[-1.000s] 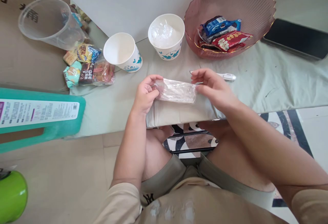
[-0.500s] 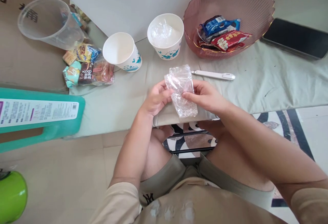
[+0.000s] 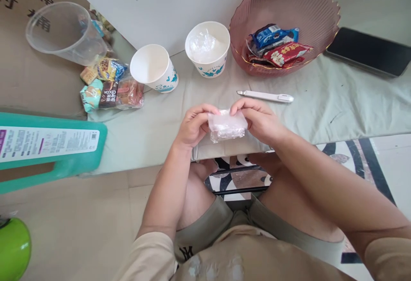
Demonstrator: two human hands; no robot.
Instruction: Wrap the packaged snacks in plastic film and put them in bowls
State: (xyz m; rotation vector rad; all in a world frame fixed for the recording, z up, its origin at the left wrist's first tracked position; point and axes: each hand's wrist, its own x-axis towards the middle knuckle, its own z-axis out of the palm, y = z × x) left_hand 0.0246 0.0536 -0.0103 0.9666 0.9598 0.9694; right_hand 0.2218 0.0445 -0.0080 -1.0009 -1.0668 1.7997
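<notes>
Between my two hands is a crinkled clear plastic wrapper (image 3: 227, 123), folded over into a short, wide shape above the table's front edge. My left hand (image 3: 195, 126) pinches its left end, and my right hand (image 3: 258, 118) grips the right end with thumb and fingers. Just beyond the right hand lies a white utility knife (image 3: 265, 96) on the cloth. Farther back stand two paper cups with blue-green leaf prints: the right cup (image 3: 213, 67) holds crumpled clear plastic, while the left cup (image 3: 165, 77) is tilted a little and shows a bare inside.
A pink ribbed glass bowl (image 3: 308, 7) holds several snack packets, with a black phone (image 3: 369, 52) to its right. Packaged snacks (image 3: 111, 94) and a clear plastic tub (image 3: 61, 43) sit at left. A teal container (image 3: 80, 156) stands at the front left.
The clear plastic wrapper was upright and longer; now it is folded over and shorter. Both hands have shifted their hold toward its upper edge. The view has tilted slightly.
</notes>
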